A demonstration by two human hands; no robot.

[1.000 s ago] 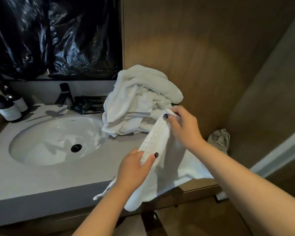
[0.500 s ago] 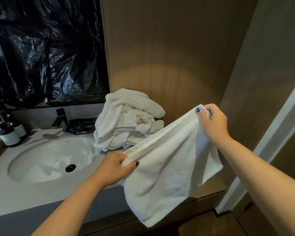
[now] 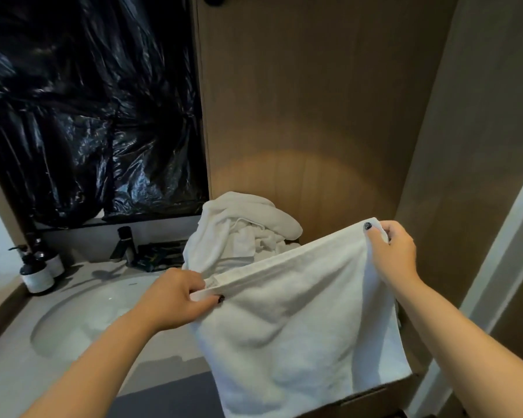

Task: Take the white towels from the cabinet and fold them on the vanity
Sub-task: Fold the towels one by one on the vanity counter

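Observation:
I hold a white towel (image 3: 296, 333) spread out in the air in front of the vanity (image 3: 9, 375). My left hand (image 3: 175, 300) pinches its upper left corner and my right hand (image 3: 393, 251) pinches its upper right corner, higher up. The cloth hangs flat below the taut top hem. Behind it a crumpled heap of white towels (image 3: 239, 233) lies on the vanity top against the wooden wall, to the right of the basin (image 3: 82, 315).
A dark tap (image 3: 123, 245) and a dark tray (image 3: 160, 254) stand behind the basin. Two dark pump bottles (image 3: 38, 271) sit at the back left. Black plastic sheeting (image 3: 88, 110) covers the mirror. A wooden wall panel (image 3: 314, 116) rises close on the right.
My hands have drawn apart and risen, pulling the towel from a bunched strip into a flat hanging sheet. The view has tilted upward.

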